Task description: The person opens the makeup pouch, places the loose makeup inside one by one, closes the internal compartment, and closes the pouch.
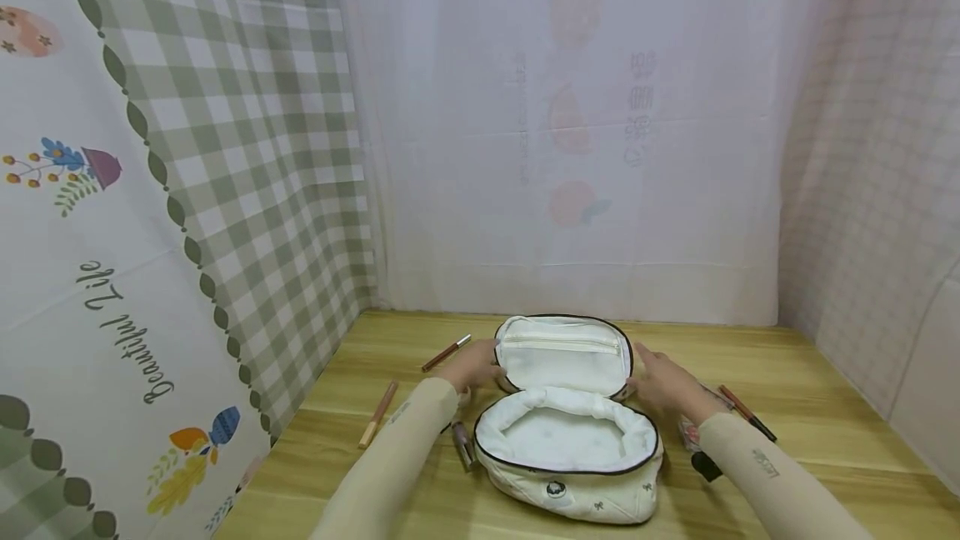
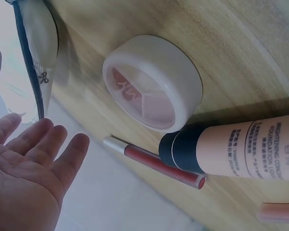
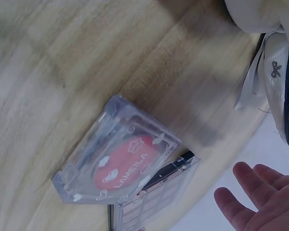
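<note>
A white quilted cosmetic bag (image 1: 570,494) stands unzipped on the wooden table, its lid (image 1: 566,373) folded back to show a zipped inner pocket. At the lid's left edge is my left hand (image 1: 474,363); in the left wrist view its fingers (image 2: 70,156) are extended with nothing held. My right hand (image 1: 663,380) is by the lid's right edge, its fingers (image 3: 250,183) spread and holding nothing. Whether either hand touches the lid cannot be made out. Inside the bag's white padded opening no items show.
Left of the bag lie a round powder case (image 2: 188,86), a foundation bottle (image 2: 221,149), a red lip gloss tube (image 2: 159,166) and a pinkish tube (image 1: 378,415). To the right are a clear LAMEILA case (image 3: 130,163), a palette (image 3: 159,204) and a dark-tipped pencil (image 1: 750,415). Cloth curtains surround the table.
</note>
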`<state>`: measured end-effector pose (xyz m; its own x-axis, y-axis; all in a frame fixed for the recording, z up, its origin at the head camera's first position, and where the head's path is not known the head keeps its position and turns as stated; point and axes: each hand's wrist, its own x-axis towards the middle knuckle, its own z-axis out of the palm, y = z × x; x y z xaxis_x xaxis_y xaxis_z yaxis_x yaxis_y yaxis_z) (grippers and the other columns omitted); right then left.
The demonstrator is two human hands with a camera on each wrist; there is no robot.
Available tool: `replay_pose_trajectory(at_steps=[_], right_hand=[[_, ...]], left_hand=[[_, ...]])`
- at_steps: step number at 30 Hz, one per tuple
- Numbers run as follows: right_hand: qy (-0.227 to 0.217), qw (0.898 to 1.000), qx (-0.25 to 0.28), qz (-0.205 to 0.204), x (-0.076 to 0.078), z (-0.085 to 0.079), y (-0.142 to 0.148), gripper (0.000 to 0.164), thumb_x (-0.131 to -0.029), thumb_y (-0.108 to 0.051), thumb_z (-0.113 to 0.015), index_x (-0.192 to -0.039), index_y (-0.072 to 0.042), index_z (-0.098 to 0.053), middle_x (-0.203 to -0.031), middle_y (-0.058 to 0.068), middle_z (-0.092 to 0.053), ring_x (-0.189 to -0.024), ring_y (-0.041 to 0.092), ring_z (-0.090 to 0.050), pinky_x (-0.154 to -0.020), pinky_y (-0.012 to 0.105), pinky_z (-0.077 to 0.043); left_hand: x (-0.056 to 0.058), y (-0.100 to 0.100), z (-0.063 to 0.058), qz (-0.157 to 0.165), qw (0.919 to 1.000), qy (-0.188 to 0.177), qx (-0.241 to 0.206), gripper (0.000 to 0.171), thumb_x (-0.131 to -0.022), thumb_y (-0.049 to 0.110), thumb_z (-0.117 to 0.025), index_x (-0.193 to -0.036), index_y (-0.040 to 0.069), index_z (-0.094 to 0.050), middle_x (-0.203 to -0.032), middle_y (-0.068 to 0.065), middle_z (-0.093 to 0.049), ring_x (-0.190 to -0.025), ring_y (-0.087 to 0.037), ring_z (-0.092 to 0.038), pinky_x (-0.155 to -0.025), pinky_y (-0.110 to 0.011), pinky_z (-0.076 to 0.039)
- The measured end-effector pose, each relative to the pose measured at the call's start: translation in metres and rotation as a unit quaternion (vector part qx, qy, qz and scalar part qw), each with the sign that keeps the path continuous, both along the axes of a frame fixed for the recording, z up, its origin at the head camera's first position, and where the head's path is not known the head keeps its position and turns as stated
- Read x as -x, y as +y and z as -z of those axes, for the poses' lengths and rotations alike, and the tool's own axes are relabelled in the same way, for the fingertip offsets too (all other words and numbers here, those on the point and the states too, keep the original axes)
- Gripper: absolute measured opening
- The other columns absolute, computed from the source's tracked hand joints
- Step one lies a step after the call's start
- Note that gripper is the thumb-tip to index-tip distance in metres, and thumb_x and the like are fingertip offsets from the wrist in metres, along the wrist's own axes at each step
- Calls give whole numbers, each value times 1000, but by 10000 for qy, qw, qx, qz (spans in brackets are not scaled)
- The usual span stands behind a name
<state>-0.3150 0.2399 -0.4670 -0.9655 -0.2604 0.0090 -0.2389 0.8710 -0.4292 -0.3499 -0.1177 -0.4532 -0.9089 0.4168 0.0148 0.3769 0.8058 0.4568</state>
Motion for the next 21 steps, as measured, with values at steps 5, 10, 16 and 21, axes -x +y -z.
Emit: replay_pose_trajectory(at_steps=[5,10,16,21], right_hand=[[-46,10000,22,50,0,-1,3,78,-98,-27,-61,-150,14,-19,-137,50,-31,-124,62,-38,-100,68,-34],[17,10000,6,45,-1,-5,4,78,-98,-27,-62,-149,15,-20,-136,50,-32,-122,62,-40,-98,68,-36],[48,10000,10,-26,-3,-6,4,77,-98,-27,-61,-149,15,-21,-136,49,-34,-123,61,-40,-98,68,-36],[103,9999,53,-114,-5,-6,3,76,-99,-27,-60,-149,15,-22,-136,49,-34,-124,62,-38,-99,68,-34]], left_hand=[[1,-1,0,-65,9999,-73,35,60,-93,19,-71,-143,-3,-47,-137,-18,-57,-129,-32,-51,-108,-43,-39],[-3,0,-6,-107,9997,-185,96,65,-94,25,-70,-146,-2,-43,-141,-19,-53,-130,-32,-50,-108,-44,-38],[-6,-2,-8,-163,9995,-258,-66,67,-94,30,-70,-148,0,-42,-144,-18,-50,-133,-32,-47,-109,-45,-37],[-7,-2,-8,-175,9993,-309,-74,71,-94,35,-69,-150,3,-40,-147,-15,-48,-135,-31,-45,-110,-44,-37]])
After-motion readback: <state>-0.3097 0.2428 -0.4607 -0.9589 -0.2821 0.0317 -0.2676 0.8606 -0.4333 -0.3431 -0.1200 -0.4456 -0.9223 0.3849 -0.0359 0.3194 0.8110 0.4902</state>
